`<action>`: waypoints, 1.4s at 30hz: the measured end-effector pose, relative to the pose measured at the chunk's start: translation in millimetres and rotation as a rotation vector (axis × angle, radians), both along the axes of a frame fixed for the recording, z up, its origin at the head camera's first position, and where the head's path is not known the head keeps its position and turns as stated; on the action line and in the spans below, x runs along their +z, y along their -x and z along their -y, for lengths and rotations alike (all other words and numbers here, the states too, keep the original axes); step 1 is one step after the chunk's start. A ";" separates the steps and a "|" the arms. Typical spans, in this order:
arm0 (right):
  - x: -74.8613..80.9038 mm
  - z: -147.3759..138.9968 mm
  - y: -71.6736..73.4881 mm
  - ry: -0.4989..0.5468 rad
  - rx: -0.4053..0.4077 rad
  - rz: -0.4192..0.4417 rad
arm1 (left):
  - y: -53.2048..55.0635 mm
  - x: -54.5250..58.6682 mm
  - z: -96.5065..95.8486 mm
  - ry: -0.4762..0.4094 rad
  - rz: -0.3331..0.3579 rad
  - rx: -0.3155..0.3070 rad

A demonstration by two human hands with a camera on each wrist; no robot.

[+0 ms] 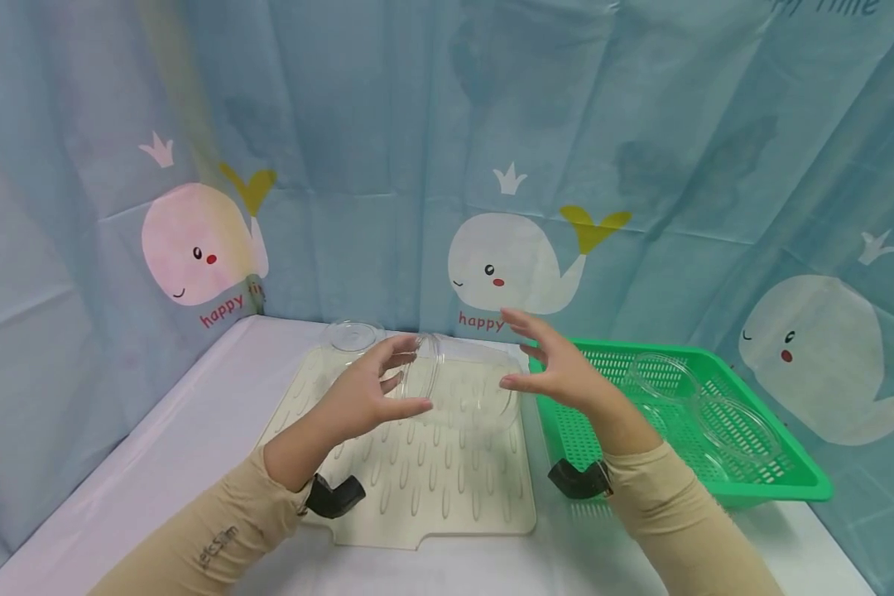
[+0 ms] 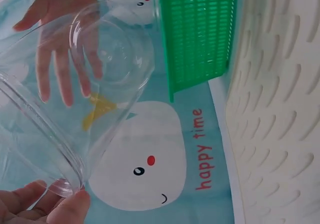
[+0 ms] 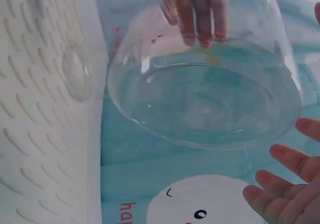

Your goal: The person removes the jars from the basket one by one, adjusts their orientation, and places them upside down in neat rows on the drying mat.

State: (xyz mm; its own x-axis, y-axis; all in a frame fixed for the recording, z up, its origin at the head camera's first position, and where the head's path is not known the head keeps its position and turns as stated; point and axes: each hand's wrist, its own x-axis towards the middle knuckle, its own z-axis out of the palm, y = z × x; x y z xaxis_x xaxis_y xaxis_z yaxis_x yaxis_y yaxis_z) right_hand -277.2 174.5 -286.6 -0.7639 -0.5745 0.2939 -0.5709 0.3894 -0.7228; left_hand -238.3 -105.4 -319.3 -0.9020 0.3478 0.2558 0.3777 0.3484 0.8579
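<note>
A clear bowl (image 1: 468,382) is held on its side above the drying mat, rim to the left and base to the right. My left hand (image 1: 368,389) pinches its rim between thumb and fingers; the left wrist view shows the fingertips (image 2: 72,204) on the rim edge. Beside the base, my right hand (image 1: 562,372) is spread with fingers apart. In the right wrist view its fingertips (image 3: 282,154) are right by the bowl's base (image 3: 205,108), not curled round it.
A pale ridged drying mat (image 1: 417,488) lies on the white table. At its far left is another clear round piece (image 1: 353,335). A green basket (image 1: 782,488) to the right holds several clear round pieces (image 1: 737,426). A blue whale-print curtain (image 1: 358,240) hangs behind.
</note>
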 end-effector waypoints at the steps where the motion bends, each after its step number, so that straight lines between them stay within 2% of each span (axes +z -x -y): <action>1: -1.3 -1.2 0.2 0.026 0.002 0.020 | 0.9 0.3 1.0 -0.031 0.027 -0.002; 7: -9.8 -3.4 0.4 0.128 -0.001 0.107 | 4.0 1.6 4.0 -0.272 0.145 -0.037; 12: -14.7 -0.1 -1.6 0.132 -0.005 0.156 | 4.3 -1.0 0.0 -0.484 0.192 -0.104; 15: -16.2 3.0 -2.9 0.113 0.002 0.160 | 5.3 -3.9 -3.9 -0.532 0.216 -0.134; 19: -17.5 5.2 -3.5 0.086 -0.006 0.144 | 7.2 -8.2 -7.1 -0.515 0.248 -0.168; 24: -18.4 2.5 -2.4 0.135 0.021 0.150 | 8.9 -11.4 -7.0 -0.493 0.289 -0.195; 32: -19.7 -2.9 -0.5 0.396 0.182 0.263 | 14.0 -24.0 -2.8 -0.293 0.257 -0.276; 38: -24.4 2.1 -1.1 0.558 0.294 0.298 | 14.2 -32.2 -5.8 -0.223 0.219 -0.349; 42: -26.7 7.2 -2.3 0.610 0.338 0.291 | 14.0 -34.2 -8.4 -0.205 0.205 -0.372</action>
